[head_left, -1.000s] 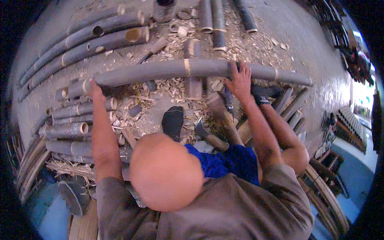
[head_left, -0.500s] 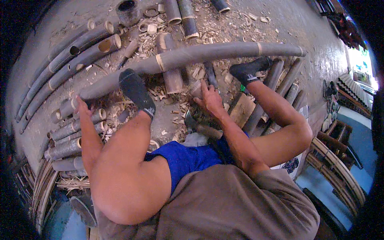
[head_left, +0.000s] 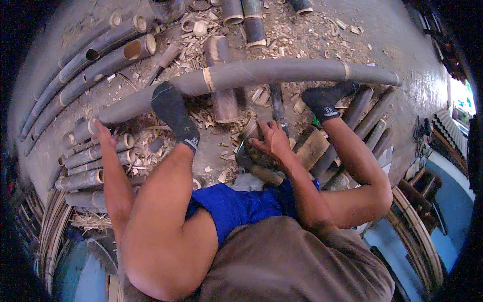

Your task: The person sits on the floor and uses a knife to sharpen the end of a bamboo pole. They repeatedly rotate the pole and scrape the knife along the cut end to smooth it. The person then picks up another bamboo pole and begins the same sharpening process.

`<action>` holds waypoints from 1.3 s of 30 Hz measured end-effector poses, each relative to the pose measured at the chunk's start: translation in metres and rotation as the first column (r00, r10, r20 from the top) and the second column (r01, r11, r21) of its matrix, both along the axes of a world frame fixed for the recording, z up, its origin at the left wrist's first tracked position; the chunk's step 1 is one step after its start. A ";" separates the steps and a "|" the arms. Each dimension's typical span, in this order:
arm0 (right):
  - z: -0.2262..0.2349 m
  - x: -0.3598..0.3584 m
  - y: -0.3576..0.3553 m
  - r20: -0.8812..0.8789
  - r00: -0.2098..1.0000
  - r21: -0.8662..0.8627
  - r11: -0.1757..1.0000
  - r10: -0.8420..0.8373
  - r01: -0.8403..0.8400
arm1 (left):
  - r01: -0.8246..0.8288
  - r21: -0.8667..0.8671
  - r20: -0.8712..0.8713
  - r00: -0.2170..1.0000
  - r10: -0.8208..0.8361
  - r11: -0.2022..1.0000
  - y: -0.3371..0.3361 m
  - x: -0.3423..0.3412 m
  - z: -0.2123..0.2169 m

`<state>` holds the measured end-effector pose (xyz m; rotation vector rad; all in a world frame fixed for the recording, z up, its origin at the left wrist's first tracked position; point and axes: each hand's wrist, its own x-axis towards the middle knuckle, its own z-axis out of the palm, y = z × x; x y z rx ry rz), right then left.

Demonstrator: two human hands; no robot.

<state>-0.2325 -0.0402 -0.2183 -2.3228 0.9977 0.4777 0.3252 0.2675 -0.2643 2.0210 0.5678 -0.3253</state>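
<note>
A long, curved grey-brown bamboo pole lies across in front of me, over a thicker bamboo piece on the floor. At the pole's left end, my left hand grips it, partly hidden behind the rim. My right hand is between my legs, its thumb and fingers closed around a short, pale brown bamboo piece. Just below that hand lies a dark-bladed tool with a thick wooden handle. My left foot presses against the pole.
Shavings and chips litter the floor. Cut bamboo poles lie at far left, shorter tubes at near left, and more poles beside my right foot. A wooden block sits right of my right hand. A handled tool lies beyond the pole.
My right hand has drawn back toward me with the short bamboo piece, now close above the dark-bladed tool. My left hand stays at the pole's end. The whole view has shifted slightly.
</note>
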 end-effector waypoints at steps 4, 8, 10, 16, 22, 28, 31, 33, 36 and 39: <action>0.029 0.040 -0.016 0.267 0.960 -0.153 0.980 -0.081 0.125 | 0.003 0.086 0.066 0.998 -0.009 0.996 0.023 -0.005 0.008; 0.064 0.066 -0.025 0.207 0.952 -0.001 0.973 -0.226 0.231 | 0.127 0.272 0.174 0.968 -0.179 0.954 0.020 -0.010 0.004; 0.073 0.072 -0.014 0.137 0.977 0.037 0.987 -0.161 0.157 | 0.199 0.463 0.267 0.898 -0.351 0.863 0.020 -0.020 0.006; 0.053 0.069 -0.004 0.074 0.991 0.036 0.994 -0.110 0.108 | 0.383 0.800 0.266 0.463 -0.845 0.462 -0.042 -0.072 0.044; 0.070 0.069 -0.063 0.090 0.978 -0.147 0.968 -0.190 0.202 | 0.483 0.864 -0.002 0.284 -0.959 0.142 -0.101 -0.127 0.052; 0.073 0.119 -0.094 0.397 0.912 -0.282 0.931 -0.106 0.231 | 0.517 0.830 0.022 0.344 -0.939 0.210 -0.100 -0.129 0.047; 0.080 0.176 -0.077 0.473 0.875 -0.352 0.932 0.104 0.080 | 0.518 0.815 0.049 0.385 -0.922 0.259 -0.097 -0.135 0.055; 0.052 0.200 -0.069 0.557 0.795 -0.372 0.928 0.243 -0.023 | 0.491 0.830 0.064 0.384 -0.921 0.263 -0.097 -0.135 0.057; 0.013 0.221 -0.048 0.421 0.812 -0.571 0.814 0.403 -0.108 | 0.482 0.823 0.108 0.386 -0.916 0.300 -0.100 -0.136 0.058; 0.008 0.226 -0.044 0.437 0.817 -0.571 0.818 0.376 -0.071 | 0.466 0.819 0.152 0.385 -0.910 0.334 -0.100 -0.134 0.061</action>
